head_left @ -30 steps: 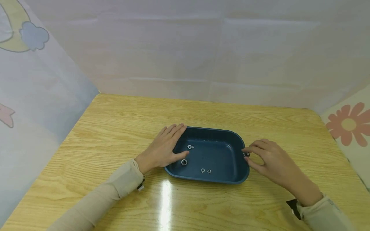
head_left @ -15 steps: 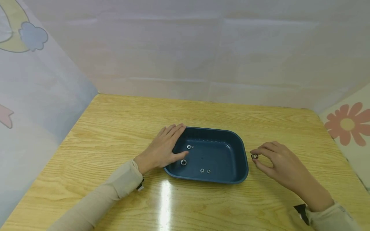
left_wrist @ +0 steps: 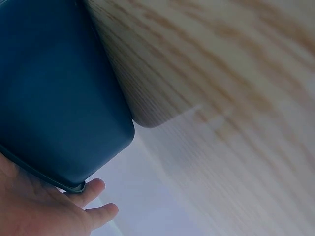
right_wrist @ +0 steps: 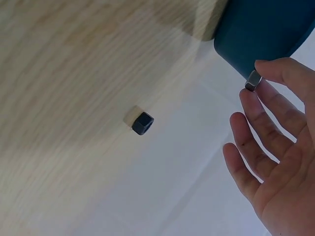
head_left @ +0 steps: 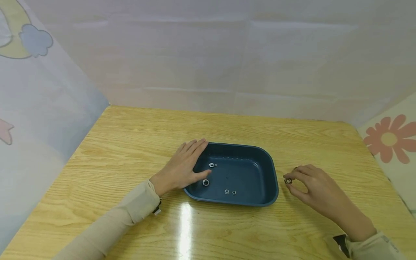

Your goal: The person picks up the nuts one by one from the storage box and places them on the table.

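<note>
My right hand (head_left: 320, 189) pinches a metal hex nut (right_wrist: 253, 80) between thumb and fingertips, just off the right end of a dark blue tray (head_left: 272, 196). Its other fingers spread loosely in the right wrist view. A second hex nut (right_wrist: 142, 123), dark, lies on the table near that hand. Across the tray's left rim rests my left hand (head_left: 183, 166), its fingers straight and its thumb reaching over the inside. Within the tray are a larger nut (head_left: 206, 182) near that thumb, a nut (head_left: 212, 165) beside a tiny one, and two small nuts (head_left: 226, 191) toward the front.
The tray stands on a wood-grain table (head_left: 130, 144). A pale cloth wall (head_left: 227, 65) rises behind the table, with printed side panels at left and right. A bright light reflection (head_left: 186, 231) shows on the tabletop in front of the tray.
My right hand has moved from the tray's right rim a little to the right and toward me, still pinching the nut. The left hand stays on the rim.
</note>
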The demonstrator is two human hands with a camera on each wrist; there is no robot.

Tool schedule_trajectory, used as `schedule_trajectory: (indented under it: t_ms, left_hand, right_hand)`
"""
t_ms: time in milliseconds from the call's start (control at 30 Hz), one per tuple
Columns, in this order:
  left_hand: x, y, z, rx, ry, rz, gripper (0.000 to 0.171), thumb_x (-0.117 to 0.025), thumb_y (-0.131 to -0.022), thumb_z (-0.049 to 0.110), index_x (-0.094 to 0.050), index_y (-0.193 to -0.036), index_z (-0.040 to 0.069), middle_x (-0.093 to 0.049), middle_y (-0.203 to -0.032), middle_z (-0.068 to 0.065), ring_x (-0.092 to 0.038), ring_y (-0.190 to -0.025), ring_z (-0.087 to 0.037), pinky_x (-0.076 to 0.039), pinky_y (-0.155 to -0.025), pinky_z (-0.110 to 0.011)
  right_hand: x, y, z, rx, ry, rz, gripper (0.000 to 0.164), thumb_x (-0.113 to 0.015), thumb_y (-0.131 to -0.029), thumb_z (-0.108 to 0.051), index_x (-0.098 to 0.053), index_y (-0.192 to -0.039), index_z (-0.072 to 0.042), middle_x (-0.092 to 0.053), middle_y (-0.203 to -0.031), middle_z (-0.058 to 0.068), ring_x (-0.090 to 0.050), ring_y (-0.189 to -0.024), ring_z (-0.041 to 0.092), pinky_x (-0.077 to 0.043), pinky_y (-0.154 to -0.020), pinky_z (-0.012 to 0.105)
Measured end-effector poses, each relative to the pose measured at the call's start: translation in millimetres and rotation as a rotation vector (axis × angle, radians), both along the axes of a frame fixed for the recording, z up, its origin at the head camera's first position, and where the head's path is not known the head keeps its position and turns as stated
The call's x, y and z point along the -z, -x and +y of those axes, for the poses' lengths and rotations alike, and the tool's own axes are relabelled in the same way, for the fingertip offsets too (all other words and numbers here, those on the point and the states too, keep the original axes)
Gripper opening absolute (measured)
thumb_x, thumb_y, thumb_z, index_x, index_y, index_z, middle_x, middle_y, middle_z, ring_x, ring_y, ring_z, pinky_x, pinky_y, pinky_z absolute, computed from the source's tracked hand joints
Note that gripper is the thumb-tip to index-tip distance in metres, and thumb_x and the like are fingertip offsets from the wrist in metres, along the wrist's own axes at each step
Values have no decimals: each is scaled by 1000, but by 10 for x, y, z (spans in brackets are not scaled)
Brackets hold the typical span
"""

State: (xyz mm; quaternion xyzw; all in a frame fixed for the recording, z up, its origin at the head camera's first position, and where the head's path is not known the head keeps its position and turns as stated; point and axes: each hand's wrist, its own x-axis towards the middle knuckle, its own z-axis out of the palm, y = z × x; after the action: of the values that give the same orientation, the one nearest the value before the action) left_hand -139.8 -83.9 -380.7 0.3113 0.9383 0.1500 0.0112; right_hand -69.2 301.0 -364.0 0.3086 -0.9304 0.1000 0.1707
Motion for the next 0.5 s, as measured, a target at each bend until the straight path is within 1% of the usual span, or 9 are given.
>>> schedule_trajectory:
  t_ms: [167,367,500]
  left_hand:
    - [-6,-3,1,1,-6,4,88,-55,-94,57,-22,-159,8,-25,-165,-9,-26,-151,-33,-22,-122,-58]
    - [-11,-5,2,1,-2,1,88,-55,-94,57,-22,-159,8,-25,-165,-9,-26,-151,-33,-22,-122,-58]
    - [-7,-1,1,3,-5,8,87,-56,-94,56,-23,-158,8,-25,-165,-9,-27,-150,-33,-22,-122,-58]
  right_hand:
    - [66,-14,15,-5,6,-17,27,-83,-65,-6,-77,-90,-13,-72,-89,0,-67,-86,24,-57,-71,45]
    - [127,-35,32,-1,-1,-25,24,-82,-66,-7,-77,-88,-15,-72,-88,-5,-63,-80,17,-54,-66,39]
    - [156,-55,55,7,-17,-39,25,-83,-66,-7,-77,-88,-16,-72,-89,-5,-65,-81,17,-55,-68,39]
